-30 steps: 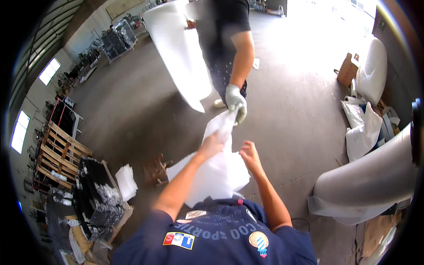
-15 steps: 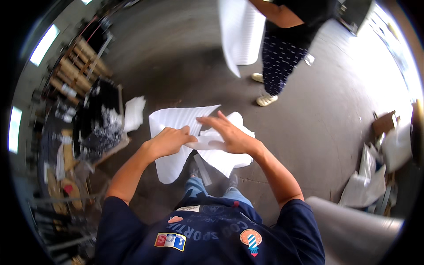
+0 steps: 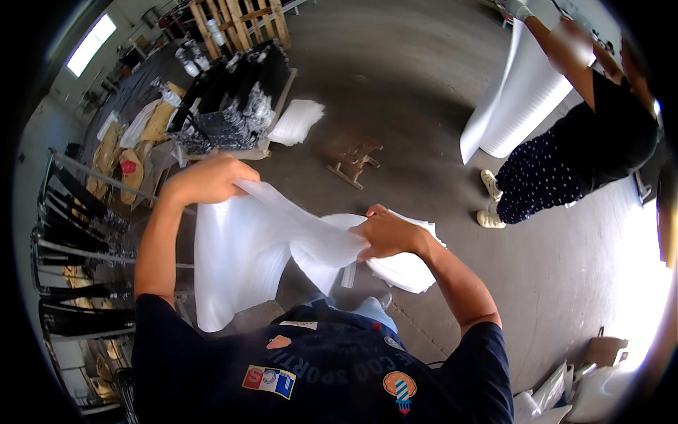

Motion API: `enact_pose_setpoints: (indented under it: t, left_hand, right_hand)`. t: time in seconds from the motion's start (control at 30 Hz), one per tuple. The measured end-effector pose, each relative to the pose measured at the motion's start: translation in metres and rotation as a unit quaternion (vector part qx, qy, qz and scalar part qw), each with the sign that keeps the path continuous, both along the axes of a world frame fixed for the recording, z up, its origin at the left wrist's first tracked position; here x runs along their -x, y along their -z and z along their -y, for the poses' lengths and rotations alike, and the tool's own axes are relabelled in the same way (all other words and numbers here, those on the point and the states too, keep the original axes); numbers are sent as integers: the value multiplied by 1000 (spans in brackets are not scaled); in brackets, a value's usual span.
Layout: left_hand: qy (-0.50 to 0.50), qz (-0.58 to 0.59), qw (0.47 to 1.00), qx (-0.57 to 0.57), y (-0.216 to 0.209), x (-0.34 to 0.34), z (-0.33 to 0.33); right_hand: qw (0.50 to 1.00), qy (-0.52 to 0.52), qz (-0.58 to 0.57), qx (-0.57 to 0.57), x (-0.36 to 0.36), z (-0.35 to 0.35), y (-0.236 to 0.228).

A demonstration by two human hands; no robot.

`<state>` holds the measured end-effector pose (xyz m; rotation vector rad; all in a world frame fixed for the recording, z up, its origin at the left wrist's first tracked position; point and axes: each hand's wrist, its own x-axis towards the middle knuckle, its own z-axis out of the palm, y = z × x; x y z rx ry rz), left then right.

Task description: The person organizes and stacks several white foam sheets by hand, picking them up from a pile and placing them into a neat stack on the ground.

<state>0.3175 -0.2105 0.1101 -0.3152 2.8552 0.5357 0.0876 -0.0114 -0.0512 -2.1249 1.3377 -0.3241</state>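
While white sheeting (image 3: 236, 258) sags, left hand (image 3: 212, 178) and right hand (image 3: 390, 233) hold it.

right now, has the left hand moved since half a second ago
Yes, leftward: the left hand, earlier seen right of the white pile beside the black stack, now appears left of it.

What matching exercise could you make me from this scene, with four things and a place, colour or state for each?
Things:
1. white sheet
2. low brown stand
3. wooden pallet
4. co-worker's trousers

Descriptions:
A. dark with white marks
B. slatted, at the picture's upper edge
C. held between left hand and right hand
D. on the floor, right of a white pile

Pairs: 1-C, 2-D, 3-B, 4-A
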Motion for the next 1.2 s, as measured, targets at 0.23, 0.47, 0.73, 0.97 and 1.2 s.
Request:
enact_pose_setpoints:
  t: [0.23, 0.47, 0.73, 0.97, 1.2]
  left_hand:
    - [-157, -139, 976, -57, -7, -101, 93]
    - [-379, -231, 891, -95, 23, -205, 212]
    - [6, -285, 955, 80, 85, -32, 72]
    - [-7, -187, 937, -295, 80, -1, 49]
    - [-24, -120, 959, -255, 67, -13, 76]
  right_hand:
    - [994, 81, -75, 3, 16, 90, 64]
    - [974, 175, 137, 42, 9, 126, 46]
    - [951, 142, -72, 265, -86, 139, -91]
    - [956, 201, -208, 46, -14, 92, -137]
    - [924, 294, -242, -26, 67, 20, -144]
